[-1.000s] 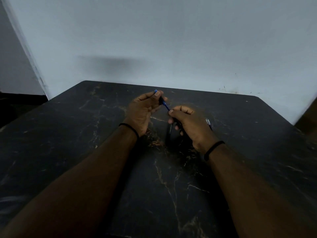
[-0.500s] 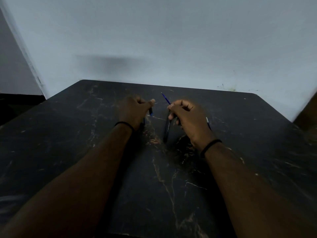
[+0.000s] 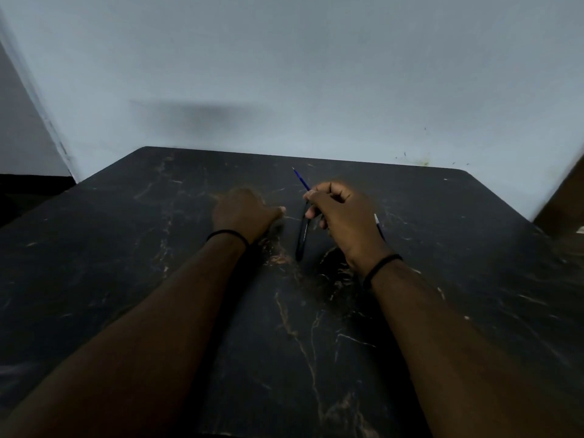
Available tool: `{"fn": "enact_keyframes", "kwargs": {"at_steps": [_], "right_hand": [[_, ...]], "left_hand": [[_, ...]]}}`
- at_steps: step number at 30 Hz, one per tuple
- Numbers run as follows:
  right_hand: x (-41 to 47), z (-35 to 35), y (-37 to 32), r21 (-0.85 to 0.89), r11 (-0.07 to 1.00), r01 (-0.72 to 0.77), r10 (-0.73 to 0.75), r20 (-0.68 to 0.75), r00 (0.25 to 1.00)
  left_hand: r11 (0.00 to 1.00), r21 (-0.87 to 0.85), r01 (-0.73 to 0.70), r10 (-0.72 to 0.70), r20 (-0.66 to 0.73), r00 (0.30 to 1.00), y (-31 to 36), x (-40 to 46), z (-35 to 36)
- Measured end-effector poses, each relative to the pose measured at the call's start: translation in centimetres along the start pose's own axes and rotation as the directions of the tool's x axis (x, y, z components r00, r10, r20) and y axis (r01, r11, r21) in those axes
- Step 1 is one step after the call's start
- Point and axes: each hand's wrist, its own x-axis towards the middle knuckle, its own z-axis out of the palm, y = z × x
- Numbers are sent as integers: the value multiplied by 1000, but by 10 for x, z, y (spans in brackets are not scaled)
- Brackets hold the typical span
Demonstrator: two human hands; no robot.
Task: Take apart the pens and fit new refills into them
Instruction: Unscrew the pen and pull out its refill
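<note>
My right hand [image 3: 343, 213] is closed around a dark pen barrel [image 3: 301, 237], which hangs down from my fingers with its lower end near the table. A thin blue refill [image 3: 301, 179] sticks up and away from the same grip, at a different angle from the barrel. My left hand [image 3: 243, 213] is blurred. It rests low on the table to the left of the barrel, fingers curled and thumb pointing right, apart from the pen. Whatever is inside it is hidden. Another thin pen or refill [image 3: 379, 228] with a pale tip lies just right of my right hand.
The black marble-patterned table [image 3: 158, 279] stands against a pale wall [image 3: 316, 74]. Its far edge is a short way beyond my hands. A brown object [image 3: 565, 207] shows at the right border. Dark floor is visible off the table's left side.
The hands held one pen together, then separated. My left hand dropped left to the table with a small blue piece. The blue refill now stands bare above my right hand.
</note>
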Motion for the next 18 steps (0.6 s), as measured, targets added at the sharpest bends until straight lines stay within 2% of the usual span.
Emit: {"fn": "enact_keyframes", "kwargs": {"at_steps": [3, 5, 8, 11, 14, 18], "right_hand": [[0, 0, -1, 34, 999, 7, -5, -63, 998], [1, -1, -4, 43, 997, 57, -49, -153, 987], [3, -4, -11, 66, 979, 194, -167, -292, 942], [4, -5, -14, 73, 965, 253, -213, -348, 913], [3, -4, -15, 114, 968, 226, -174, -346, 922], [2, -4, -18, 114, 962, 248, -201, -322, 925]], "left_hand": [[976, -208, -66, 24, -199, 980, 8, -4, 0], [911, -384, -149, 61, -232, 971, 20, -8, 2], [794, -564, -227, 214, -90, 973, 41, -21, 7], [700, -673, -237, 369, 57, 928, 55, -34, 13], [594, -766, -247, 429, 41, 902, 64, -41, 13], [539, -813, -223, 376, -5, 927, 65, -43, 16]]}}
